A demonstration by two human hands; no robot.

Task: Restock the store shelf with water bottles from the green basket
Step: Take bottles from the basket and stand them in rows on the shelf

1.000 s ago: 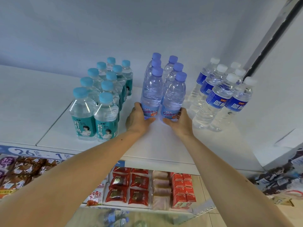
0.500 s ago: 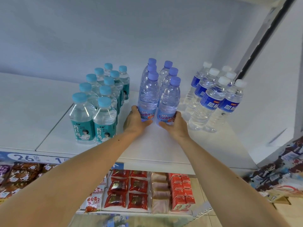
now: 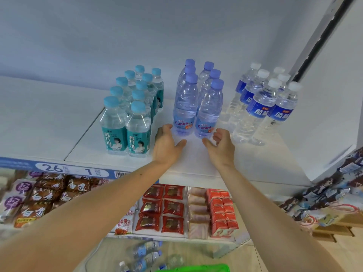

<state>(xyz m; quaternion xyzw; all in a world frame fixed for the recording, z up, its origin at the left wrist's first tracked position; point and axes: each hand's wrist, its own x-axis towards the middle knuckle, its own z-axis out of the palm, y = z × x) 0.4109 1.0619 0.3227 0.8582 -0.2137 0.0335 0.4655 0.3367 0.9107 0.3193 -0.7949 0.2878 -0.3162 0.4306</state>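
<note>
Head view: standing upright on the white shelf (image 3: 196,160), two rows of purple-capped water bottles (image 3: 198,107), front pair side by side just beyond both hands. Hovering just left of the front left bottle (image 3: 184,110), left hand (image 3: 167,146), fingers spread and relaxed, holding nothing, fingertips right beside the bottle's base, contact hard to tell. Hovering just right of the front right bottle (image 3: 209,112), right hand (image 3: 222,148), fingers loosely apart, holding nothing, a small gap showing between fingers and label. Flanking the purple group: teal-labelled bottles (image 3: 127,122) to the left, white-capped bottles (image 3: 263,107) with blue labels to the right, each cluster standing apart from the middle one. Lying below on the lower shelf, red snack packets (image 3: 163,209). Showing at the bottom edge, rim of the green basket (image 3: 196,268), with blurred bottles (image 3: 145,254) lying just left of it.
</note>
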